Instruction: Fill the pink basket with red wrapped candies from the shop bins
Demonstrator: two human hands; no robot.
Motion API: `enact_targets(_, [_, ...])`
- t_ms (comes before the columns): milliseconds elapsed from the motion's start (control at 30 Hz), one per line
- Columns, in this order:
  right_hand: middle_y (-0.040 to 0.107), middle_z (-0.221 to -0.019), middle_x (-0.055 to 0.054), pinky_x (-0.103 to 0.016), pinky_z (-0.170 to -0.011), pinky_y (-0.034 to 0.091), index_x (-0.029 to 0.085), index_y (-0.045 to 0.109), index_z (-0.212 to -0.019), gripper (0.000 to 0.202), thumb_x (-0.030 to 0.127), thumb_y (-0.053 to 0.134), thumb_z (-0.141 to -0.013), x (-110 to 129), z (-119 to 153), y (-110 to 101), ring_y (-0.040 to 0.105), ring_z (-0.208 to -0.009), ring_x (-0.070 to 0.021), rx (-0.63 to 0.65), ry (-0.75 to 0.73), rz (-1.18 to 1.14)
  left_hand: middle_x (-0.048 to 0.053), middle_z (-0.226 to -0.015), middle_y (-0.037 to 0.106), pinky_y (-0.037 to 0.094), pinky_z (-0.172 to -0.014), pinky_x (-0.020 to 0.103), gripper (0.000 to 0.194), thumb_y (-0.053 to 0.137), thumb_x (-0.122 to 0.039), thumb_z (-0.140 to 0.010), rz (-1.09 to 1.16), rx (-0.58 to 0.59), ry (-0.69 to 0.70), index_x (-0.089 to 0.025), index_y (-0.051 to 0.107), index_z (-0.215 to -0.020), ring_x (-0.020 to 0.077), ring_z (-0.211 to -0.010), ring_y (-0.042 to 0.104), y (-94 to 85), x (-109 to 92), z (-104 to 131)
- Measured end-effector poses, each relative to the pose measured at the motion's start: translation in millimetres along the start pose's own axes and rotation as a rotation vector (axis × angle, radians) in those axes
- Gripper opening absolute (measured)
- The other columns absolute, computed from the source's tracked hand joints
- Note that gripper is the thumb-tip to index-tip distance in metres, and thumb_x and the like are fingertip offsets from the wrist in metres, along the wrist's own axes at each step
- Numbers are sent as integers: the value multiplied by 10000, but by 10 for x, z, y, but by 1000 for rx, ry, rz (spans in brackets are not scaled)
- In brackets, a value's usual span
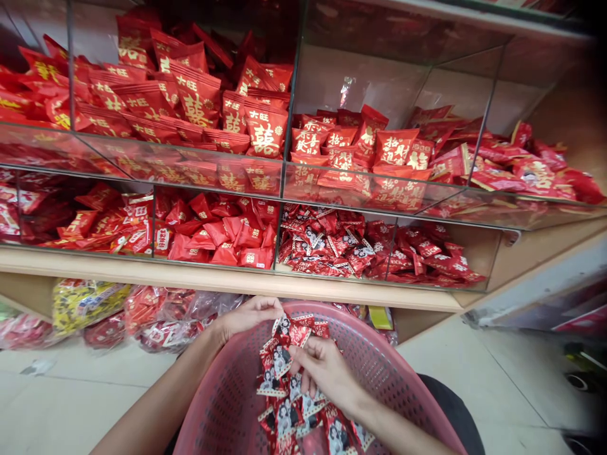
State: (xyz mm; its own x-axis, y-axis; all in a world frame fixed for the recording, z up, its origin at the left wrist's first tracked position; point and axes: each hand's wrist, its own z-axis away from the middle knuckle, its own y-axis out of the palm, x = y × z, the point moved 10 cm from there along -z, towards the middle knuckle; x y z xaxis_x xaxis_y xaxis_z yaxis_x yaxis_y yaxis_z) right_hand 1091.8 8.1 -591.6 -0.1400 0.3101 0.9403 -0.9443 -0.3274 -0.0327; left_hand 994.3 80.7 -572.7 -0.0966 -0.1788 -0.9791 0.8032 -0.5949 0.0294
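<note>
Basket [379, 373]: its far rim is curving near the shelf edge [237, 281]; floor [455, 354] is showing on both sides.
Left hand [258, 314]: pinching at the packets [287, 414] by the far rim.
Right hand [327, 370]: pinching a packet [300, 333] over the pile.
Packets: lying in the basket, beneath the right hand.

Your only view looks forward and steeply down from head height, close over the pink basket [393, 360] (the shelves [227, 278] fill its upper part, slightly tilted).
</note>
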Motion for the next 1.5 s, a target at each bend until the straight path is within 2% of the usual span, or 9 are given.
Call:
enact_targets(200, [535, -444, 31, -164, -341, 353, 136, 542, -627, 472, 597, 513, -725, 122, 49, -193, 473, -336, -63, -71, -67, 32, -30, -667, 557, 361, -621, 203, 243, 623, -376, -729, 3, 29, -9, -136, 584, -721, 95, -611, 469, 16, -21, 21])
enact_targets(433, [639, -628, -27, -189, -410, 413, 139, 619, -699, 401, 535, 561, -729, 252, 120, -462, 563, -457, -93, -134, -128, 12, -12, -746, 599, 378, -723, 221, 217, 625, -363, -732, -122, 78, 44, -148, 635, -756, 124, -726, 512, 34, -60, -20])
enact_targets(633, [660, -601, -19, -233, -504, 453, 175, 677, -762, 299, 461, 594, -741, 419, 227, -649, 565, -502, -112, -157, -166, 81, -5, -809, 639, 392, -744, 240, 240, 624, -375, -732, -57, 75, -15, -155, 643, -827, 137, -758, 551, 69, -72, 30])
enact_targets(900, [683, -644, -46, -243, -523, 482, 159, 666, -785, 278, 426, 644, -710, 501, 493, -1134, 590, -509, -119, -188, -126, 131, 18, -915, 649, 395, -796, 255, 264, 581, -376, -770, -6, 61, -60, -157, 647, -903, 150, -832, 562, 89, -118, 94])
enact_targets(1033, [657, -641, -37, -203, -510, 474, 154, 627, -761, 281, 433, 622, -727, 303, 630, -1189, 627, -570, -123, 6, 76, 115, 18, -901, 651, 397, -787, 259, 271, 579, -378, -768, -3, 40, -83, -154, 646, -905, 156, -829, 563, 98, -145, 101])
enact_targets(1133, [646, -699, -44, -187, -489, 469, 146, 602, -779, 309, 451, 612, -728, 3, 693, -1120, 649, -604, -135, 214, 247, 128, 13, -896, 650, 394, -790, 253, 265, 590, -378, -757, -34, 2, -101, -150, 653, -876, 158, -837, 559, 86, -169, 106])
enact_targets(1233, [631, -676, -46, -200, -484, 487, 130, 573, -766, 384, 493, 648, -668, -354, 637, -1055, 656, -609, -157, 345, 372, 167, 14, -882, 657, 400, -776, 252, 264, 591, -378, -757, 0, 19, -118, -152, 651, -881, 159, -817, 567, 110, -145, 105])
enact_targets(1367, [597, -583, -31, -230, -495, 503, 121, 531, -700, 461, 526, 707, -567, -728, 470, -948, 655, -583, -177, 459, 475, 239, 30, -875, 666, 408, -760, 258, 274, 583, -382, -766, 42, 47, -99, -146, 648, -889, 169, -801, 578, 122, -96, 95])
enact_targets(1500, [610, -571, -47, -250, -535, 507, 122, 518, -674, 415, 478, 716, -591, -916, 391, -910, 647, -552, -167, 502, 594, 319, 30, -870, 669, 410, -753, 259, 277, 585, -385, -763, 58, 41, -97, -148, 650, -889, 171, -792, 582, 114, -73, 91])
